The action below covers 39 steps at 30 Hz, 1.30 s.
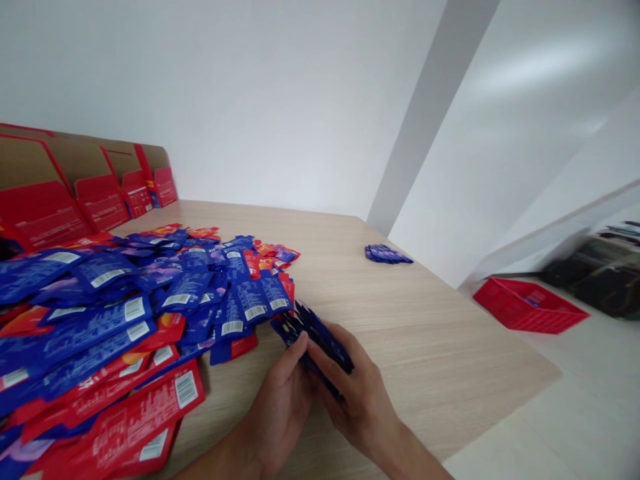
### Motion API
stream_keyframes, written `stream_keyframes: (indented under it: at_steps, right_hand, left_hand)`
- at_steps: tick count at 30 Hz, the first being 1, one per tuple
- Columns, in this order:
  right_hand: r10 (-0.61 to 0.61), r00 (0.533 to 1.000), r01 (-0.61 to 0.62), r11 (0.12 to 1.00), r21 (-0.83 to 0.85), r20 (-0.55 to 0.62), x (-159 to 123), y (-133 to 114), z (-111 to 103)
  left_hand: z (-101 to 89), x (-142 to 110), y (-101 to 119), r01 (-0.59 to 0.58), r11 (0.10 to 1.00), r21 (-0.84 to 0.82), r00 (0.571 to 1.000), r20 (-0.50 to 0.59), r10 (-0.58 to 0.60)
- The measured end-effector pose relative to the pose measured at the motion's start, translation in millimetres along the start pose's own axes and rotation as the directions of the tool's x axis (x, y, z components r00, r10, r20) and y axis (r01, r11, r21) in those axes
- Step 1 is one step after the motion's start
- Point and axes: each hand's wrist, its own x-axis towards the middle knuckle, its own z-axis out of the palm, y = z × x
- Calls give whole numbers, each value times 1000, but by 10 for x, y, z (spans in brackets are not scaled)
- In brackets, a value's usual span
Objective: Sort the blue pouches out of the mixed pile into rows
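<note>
A stack of dark blue sachets [320, 341] stands on edge between my two hands, just above the table front. My left hand [283, 400] closes on its left side, the thumb pressed against the packets. From the right, my right hand [357, 390] wraps round the same stack, with its fingers along the outer side. The palms meet below, so the lower part of the stack is hidden. Left of my hands spreads a large heap of blue sachets [183, 293] and red sachets [145, 417], many with white barcode labels showing.
Open red cardboard boxes [103, 203] stand along the wall at the back left. A small fanned row of blue-purple sachets [387, 254] lies near the right edge of the wooden table [330, 240]. On the floor at right sits a red crate [530, 308], beside dark items [600, 270].
</note>
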Motion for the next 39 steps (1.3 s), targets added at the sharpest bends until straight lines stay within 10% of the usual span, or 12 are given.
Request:
stream_keyframes:
  at_steps: [13,26,35,39]
  right_hand:
    - [36,999,-34,998,58,-33,-32,46,41]
    - [357,930,-308,886,347,-87,126,166,-69]
    - [699,709,-619,679,394,-91,324,913,-189]
    - [669,732,-648,742,174,-128,503,1508,-117]
  left_hand:
    - [46,-37,14,27,997,77,993,115,-35]
    - [-98,5,-82,-9,981,194,999,53,-1]
    - [-395,21,-269,-89,977,192,996,36,84]
    - [-486,96,-331,-79,968,240,994,86,60]
